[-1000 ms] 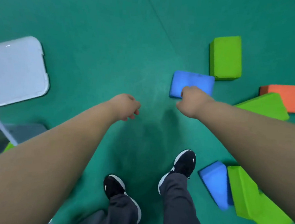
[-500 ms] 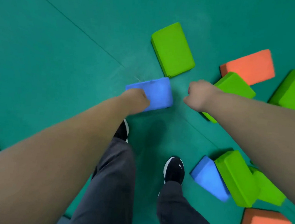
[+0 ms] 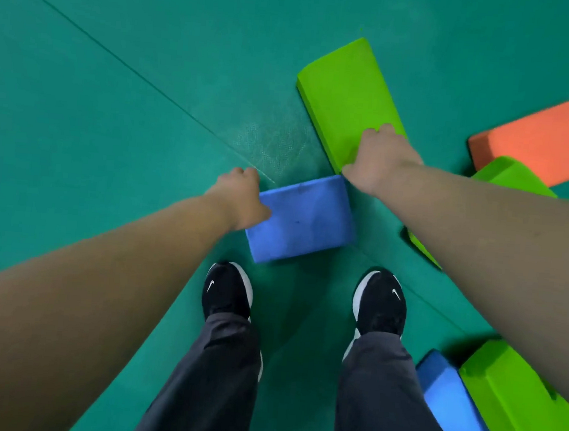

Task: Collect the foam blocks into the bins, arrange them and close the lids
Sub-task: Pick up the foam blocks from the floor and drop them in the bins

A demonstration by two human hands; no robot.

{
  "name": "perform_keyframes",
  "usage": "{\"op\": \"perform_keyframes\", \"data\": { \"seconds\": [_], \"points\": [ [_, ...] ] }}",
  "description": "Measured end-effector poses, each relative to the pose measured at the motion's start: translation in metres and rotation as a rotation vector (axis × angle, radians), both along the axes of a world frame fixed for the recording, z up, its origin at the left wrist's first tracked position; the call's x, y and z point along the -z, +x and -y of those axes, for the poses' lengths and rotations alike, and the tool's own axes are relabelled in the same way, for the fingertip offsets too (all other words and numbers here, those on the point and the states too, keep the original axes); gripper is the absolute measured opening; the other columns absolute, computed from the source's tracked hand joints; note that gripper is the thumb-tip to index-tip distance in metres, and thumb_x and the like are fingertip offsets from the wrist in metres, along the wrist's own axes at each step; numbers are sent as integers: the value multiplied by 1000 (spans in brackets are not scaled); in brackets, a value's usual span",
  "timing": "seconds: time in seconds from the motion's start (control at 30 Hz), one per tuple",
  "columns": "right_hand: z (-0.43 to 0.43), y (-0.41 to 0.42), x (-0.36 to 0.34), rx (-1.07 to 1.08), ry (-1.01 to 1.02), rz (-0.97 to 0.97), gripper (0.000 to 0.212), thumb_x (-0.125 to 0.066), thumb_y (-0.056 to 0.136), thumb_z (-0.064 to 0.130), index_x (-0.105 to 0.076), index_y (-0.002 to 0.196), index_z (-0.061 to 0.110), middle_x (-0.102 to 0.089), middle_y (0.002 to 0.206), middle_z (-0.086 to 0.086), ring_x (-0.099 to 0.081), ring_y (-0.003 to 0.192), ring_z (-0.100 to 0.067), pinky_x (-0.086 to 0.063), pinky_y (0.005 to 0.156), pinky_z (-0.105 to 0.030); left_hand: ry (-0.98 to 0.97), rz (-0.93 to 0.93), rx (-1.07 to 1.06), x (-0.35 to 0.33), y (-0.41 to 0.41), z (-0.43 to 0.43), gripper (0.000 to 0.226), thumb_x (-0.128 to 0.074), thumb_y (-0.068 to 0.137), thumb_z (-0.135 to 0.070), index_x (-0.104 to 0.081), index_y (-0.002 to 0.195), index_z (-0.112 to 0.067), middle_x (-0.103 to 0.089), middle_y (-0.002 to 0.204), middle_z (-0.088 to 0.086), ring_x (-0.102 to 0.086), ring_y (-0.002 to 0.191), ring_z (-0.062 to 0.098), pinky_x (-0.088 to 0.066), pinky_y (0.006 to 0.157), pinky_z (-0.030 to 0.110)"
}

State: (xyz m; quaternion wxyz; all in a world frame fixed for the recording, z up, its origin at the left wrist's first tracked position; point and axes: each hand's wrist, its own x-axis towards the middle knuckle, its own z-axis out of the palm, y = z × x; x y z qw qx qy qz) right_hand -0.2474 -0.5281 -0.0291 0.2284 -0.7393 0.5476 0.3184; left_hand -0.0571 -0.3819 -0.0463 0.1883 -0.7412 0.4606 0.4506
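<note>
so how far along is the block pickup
Looks early. No bin or lid is in view, so nothing shows as done. In hand: the left hand grips the blue block, the right hand grips the long green block. Left on the floor: an orange block, a second blue block, two other green blocks.

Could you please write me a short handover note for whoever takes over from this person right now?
Left hand: grips the left edge of the blue block, just ahead of the shoes.
Right hand: grips the near end of the green block beyond it.
Loose on the floor, right side: an orange block, a second green block partly under the right arm, and lower down a second blue block beside a third green block.
Done: nothing visibly binned; no bin or lid in view.
Left: carry all six blocks to the bins, arrange them, close the lids.
</note>
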Motion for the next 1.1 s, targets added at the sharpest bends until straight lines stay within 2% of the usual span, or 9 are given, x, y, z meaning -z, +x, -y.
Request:
{"op": "perform_keyframes", "data": {
  "seconds": [0.17,0.33,0.47,0.53,0.7,0.83,0.97,1.03,1.1],
  "points": [
    [13,-7,44,-12,-148,-50,95,-75,77,65,-37,146,12,-32,152,-16,-43,132,-43,-40,106,-54,50,-24,181,45,-21,9,85,-79,73,-49,-44,141,-12,-49,134,12,-49,125,37,-50,98,47],
    [26,-7,73,24,-103,-73,136,-74,61,84,-3,162,29,-3,168,-18,-29,145,-51,-25,114,-71,75,-31,228,70,-37,20,101,-83,68,-63,-41,143,-11,-47,137,11,-47,128,36,-48,98,49],
    [26,-6,87,58,-98,-55,147,-75,55,87,15,159,36,11,168,-24,-18,149,-55,-22,113,-74,80,-16,229,83,-42,24,106,-87,64,-64,-41,142,-11,-45,137,12,-49,125,37,-49,95,49],
    [24,-7,90,66,-109,-41,150,-75,53,88,21,157,39,13,167,-23,-18,148,-55,-27,110,-74,80,-22,207,85,-42,27,107,-91,60,-61,-42,141,-11,-45,136,11,-52,121,38,-49,90,47],
    [25,-4,87,63,-140,-47,148,-74,51,85,18,158,40,0,166,-22,-31,136,-51,-46,94,-61,73,-35,138,83,-36,31,114,-96,50,-59,-43,138,-10,-49,134,9,-59,114,35,-46,78,37],
    [23,-4,70,27,-134,-104,147,-70,51,87,17,159,38,-4,163,-24,-36,130,-52,-45,92,-58,136,-72,107,71,-30,20,115,-92,43,-70,-49,135,-17,-49,127,7,-59,109,33,-53,89,42],
    [11,-14,38,10,-78,-168,144,-68,50,88,10,160,39,-8,161,-24,-36,129,-51,-41,94,-59,156,-60,114,42,-28,0,99,-84,46,-80,-55,119,-19,-45,111,5,-57,94,31,-53,81,40],
    [3,-17,17,-1,-32,-205,139,-67,50,89,2,160,41,-14,159,-23,-37,129,-51,-40,93,-59,121,15,76,22,-25,-11,103,-83,46,-81,-51,120,-16,-45,114,8,-56,100,34,-49,79,40],
    [-8,-15,-8,-16,1,-238,132,-66,48,90,-10,157,42,-21,154,-22,-39,127,-51,-40,91,-58,75,87,26,-1,-19,-20,109,-84,51,-77,-46,129,-11,-45,124,12,-53,113,38,-49,88,46]
  ]
}}
